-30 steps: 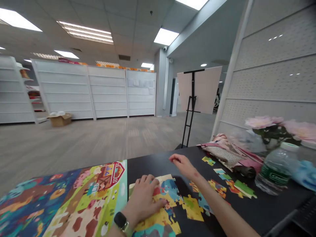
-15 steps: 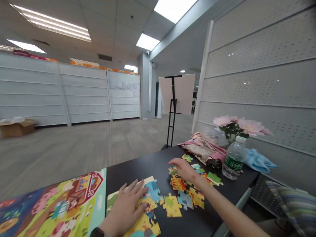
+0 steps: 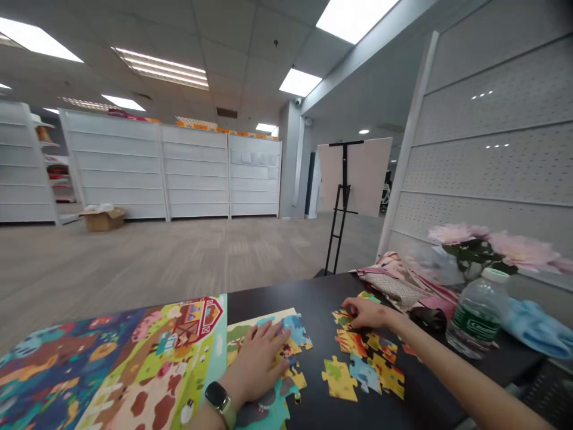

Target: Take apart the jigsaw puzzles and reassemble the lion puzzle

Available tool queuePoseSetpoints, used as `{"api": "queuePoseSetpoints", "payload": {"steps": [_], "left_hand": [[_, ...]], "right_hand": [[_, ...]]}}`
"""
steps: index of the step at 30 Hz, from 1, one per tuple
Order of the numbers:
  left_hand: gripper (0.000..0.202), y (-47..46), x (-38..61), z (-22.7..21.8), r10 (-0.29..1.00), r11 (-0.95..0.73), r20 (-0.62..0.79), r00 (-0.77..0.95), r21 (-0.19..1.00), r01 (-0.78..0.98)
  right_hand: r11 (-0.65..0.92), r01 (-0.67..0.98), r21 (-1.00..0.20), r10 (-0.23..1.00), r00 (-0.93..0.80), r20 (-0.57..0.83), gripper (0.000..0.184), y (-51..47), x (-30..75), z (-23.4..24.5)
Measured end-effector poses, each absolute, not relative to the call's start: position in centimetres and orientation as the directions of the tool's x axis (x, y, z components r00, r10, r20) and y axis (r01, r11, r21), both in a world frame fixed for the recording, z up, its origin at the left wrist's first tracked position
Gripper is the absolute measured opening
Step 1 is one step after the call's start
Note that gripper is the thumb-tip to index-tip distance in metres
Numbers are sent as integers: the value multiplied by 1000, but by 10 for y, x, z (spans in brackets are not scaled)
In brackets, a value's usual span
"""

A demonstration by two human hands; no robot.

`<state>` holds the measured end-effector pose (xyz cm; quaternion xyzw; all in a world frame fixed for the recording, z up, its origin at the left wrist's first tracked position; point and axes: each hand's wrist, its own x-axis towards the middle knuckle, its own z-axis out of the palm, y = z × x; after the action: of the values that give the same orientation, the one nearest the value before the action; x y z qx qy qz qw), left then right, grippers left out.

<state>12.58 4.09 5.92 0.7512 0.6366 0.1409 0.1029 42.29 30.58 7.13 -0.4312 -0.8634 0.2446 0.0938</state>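
At the far left lay a large printed farm picture (image 3: 111, 364) with a red barn, running up to the edge of the black table (image 3: 308, 298). Beside it the left hand (image 3: 255, 364), a smartwatch (image 3: 215, 397) on its wrist, stayed spread flat with fingers apart, pressing on the partly joined jigsaw (image 3: 293, 331). Just right of that, loose jigsaw pieces (image 3: 339, 379) lay close together. The right hand (image 3: 369, 313) had dropped from hovering over them, and its fingers now curled down onto a small yellow-and-orange piece (image 3: 342, 318), though I could not tell whether they pinched it. Further right stood a water bottle (image 3: 478, 316), then a crumpled blue cloth (image 3: 532, 328), with pink flowers (image 3: 521, 251) behind
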Motion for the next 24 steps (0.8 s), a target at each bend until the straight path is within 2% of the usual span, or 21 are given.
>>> {"api": "queuePoseSetpoints", "payload": {"steps": [4, 8, 12, 18, 22, 24], "left_hand": [[50, 39, 125, 62, 984, -171, 105, 142, 370, 913], [48, 38, 125, 61, 978, -195, 150, 144, 415, 889], [47, 38, 124, 58, 976, -200, 166, 140, 439, 876], [51, 40, 122, 55, 979, -189, 151, 134, 451, 873], [50, 41, 123, 57, 980, -183, 149, 129, 446, 876], [49, 41, 125, 60, 982, -179, 134, 133, 439, 880]], "right_hand": [[462, 661, -591, 799, -599, -46, 40, 306, 413, 76], [453, 533, -715, 773, -634, 17, 30, 288, 382, 66], [460, 425, -780, 738, -672, 68, 31, 274, 348, 52], [474, 366, -801, 738, -661, 135, 40, 279, 331, 40], [490, 393, -778, 744, -654, 138, 46, 281, 333, 34], [506, 433, -746, 752, -645, 136, 43, 279, 334, 32]]}}
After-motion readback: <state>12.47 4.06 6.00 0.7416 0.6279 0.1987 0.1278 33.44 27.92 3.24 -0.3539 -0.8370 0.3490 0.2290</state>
